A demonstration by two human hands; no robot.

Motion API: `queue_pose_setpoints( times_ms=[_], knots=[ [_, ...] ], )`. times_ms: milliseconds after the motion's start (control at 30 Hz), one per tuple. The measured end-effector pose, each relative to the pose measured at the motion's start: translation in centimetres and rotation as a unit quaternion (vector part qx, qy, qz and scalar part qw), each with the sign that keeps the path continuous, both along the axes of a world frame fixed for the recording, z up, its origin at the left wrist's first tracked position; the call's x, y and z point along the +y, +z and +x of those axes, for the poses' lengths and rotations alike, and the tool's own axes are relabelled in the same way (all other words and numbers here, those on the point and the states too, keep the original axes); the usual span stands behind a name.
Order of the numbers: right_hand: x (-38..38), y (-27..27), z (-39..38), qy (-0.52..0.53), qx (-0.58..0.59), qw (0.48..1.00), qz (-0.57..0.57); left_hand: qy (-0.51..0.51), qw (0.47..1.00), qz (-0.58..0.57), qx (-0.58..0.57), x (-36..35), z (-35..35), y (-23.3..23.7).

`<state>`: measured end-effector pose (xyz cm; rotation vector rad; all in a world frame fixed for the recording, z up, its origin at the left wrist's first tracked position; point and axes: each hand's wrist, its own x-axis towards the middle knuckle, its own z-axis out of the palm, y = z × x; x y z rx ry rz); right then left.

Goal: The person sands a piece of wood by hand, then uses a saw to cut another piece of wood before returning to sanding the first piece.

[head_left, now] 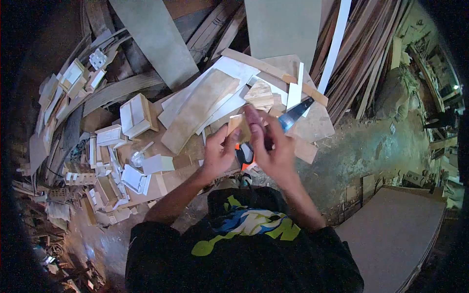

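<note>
My left hand (220, 152) is closed on a small light wooden block (235, 122), pinched between thumb and fingers. Close beside it, my right hand (276, 154) grips a reddish-brown strip (252, 117) that stands up from its fingers; I cannot tell what kind of thing it is. Below and behind the hands lies a handsaw, its blade (296, 115) pointing up to the right and its orange and black handle (245, 155) partly hidden by my right hand. A patterned light wood piece (259, 94) rests just beyond my fingertips.
Boards and white sheets (201, 110) overlap on the work surface ahead. Small wooden box-like pieces (138, 116) crowd the left side. Long thin strips (364, 53) lean at the back right. A stack of large sheets (395, 234) lies at lower right, beside the concrete floor (369, 146).
</note>
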<state>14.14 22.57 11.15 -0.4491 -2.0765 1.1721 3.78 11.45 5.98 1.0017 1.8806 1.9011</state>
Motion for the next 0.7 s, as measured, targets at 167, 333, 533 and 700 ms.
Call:
queue_pose_setpoints(
  times_ms=[167,333,533,700],
  knots=[
    [1.1,-1.0,-1.2,-0.074,-0.001,0.993,0.087,0.029,0.999,-0.022,0.001,0.3,1.2,0.0],
    [0.3,-0.5,-1.4,-0.01,0.048,0.995,0.091,0.062,0.993,-0.009,0.096,0.0,1.7,0.7],
    [-0.1,-0.4,-1.1,0.006,0.044,0.998,0.032,0.066,0.99,0.072,0.101,0.5,1.8,-0.6],
    [-1.1,-0.3,-2.1,-0.014,0.131,0.989,0.074,0.034,0.995,0.043,0.079,0.1,1.7,-1.4]
  ],
)
